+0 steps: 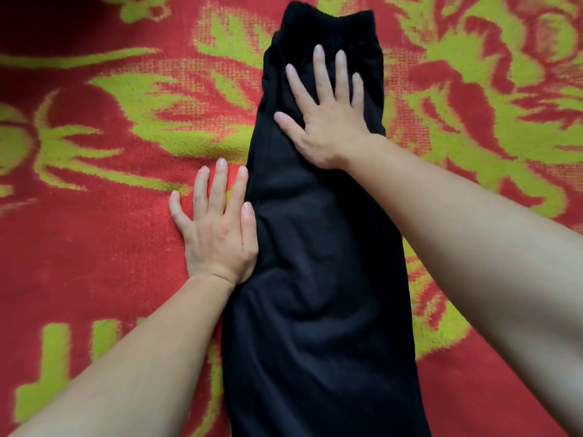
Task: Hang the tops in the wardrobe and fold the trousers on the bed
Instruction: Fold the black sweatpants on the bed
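A fuzzy red blanket with yellow-green leaf shapes spreads past the fingers on every side. Ahead of the fingertips, its pile thins to a woven mesh. The light is soft and even.

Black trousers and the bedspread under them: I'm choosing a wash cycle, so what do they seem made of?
Black trousers: probably a soft matte knit, with limp creases and a ribbed waistband. Bedspread: likely a terry-like pile weave in red and green, its surface fuzzy.
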### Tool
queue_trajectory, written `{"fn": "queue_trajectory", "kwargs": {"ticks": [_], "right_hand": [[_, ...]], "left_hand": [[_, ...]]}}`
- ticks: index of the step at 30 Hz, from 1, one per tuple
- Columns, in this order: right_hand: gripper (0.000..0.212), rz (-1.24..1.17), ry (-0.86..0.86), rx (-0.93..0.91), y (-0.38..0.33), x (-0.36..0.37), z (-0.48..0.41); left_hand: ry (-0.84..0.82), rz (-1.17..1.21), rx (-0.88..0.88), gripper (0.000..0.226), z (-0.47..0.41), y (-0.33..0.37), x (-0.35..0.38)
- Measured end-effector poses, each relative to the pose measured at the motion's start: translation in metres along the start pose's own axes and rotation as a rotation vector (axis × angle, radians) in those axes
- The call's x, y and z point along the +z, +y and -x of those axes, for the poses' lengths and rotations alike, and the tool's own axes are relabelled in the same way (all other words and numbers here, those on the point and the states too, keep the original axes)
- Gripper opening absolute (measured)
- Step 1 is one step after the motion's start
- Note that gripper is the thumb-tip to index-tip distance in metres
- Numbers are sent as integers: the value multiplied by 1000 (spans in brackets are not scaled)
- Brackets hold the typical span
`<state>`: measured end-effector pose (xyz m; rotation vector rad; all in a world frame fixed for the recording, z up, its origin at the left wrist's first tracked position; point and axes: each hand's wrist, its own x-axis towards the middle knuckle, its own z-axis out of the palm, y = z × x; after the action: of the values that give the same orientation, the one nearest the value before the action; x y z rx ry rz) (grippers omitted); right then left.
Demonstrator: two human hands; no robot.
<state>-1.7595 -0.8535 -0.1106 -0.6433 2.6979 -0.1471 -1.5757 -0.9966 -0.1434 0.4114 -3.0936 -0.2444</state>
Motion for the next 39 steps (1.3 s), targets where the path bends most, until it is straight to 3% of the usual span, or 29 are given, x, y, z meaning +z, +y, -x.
{"fn": "queue_trajectory", "kwargs": {"ticks": [3,4,6,8,9,11,15,23,26,29,31,33,35,37,39], "right_hand": [[72,-111,184,-3,5,-11,0],[75,-163,339,66,7,-13,1],[95,-322,575,375,15,-19,-3],[111,-501,463,687,28,-31,-11],[106,-565,356,750,35,-37,-15],[82,-761,214,725,42,-51,-22],[83,-1032,-29,620,39,-58,-24],[53,-1644,175,338,28,-77,29],[9,-1566,142,115,18,-115,80],[13,-1239,163,22,2,-134,129],[19,-1055,214,-2,-12,-134,160],[27,-1056,358,-132,-24,-118,197],[46,-864,434,-274,-39,-81,245],[59,-529,264,-359,-41,-32,285],[70,-137,-124,-349,-34,16,317]], "left_hand": [[-4,-7,-8,55,1,-1,0],[-4,-10,-8,55,1,-1,1],[-5,-15,-6,55,1,-1,1],[-8,-9,-3,55,0,-1,2],[-5,-4,-1,55,1,-1,2],[0,-1,4,55,1,-1,3],[-10,17,12,55,1,-2,2],[-66,2,2,57,-2,-1,-3],[-161,33,-25,53,0,3,-14],[-308,226,-59,49,-12,-3,-36],[-354,572,-205,43,-11,-14,-59],[-172,835,-386,35,7,-28,-74],[-46,934,-520,33,45,-36,-81],[-42,1020,-607,36,91,-35,-76],[-72,1036,-662,40,131,-28,-69]]}}
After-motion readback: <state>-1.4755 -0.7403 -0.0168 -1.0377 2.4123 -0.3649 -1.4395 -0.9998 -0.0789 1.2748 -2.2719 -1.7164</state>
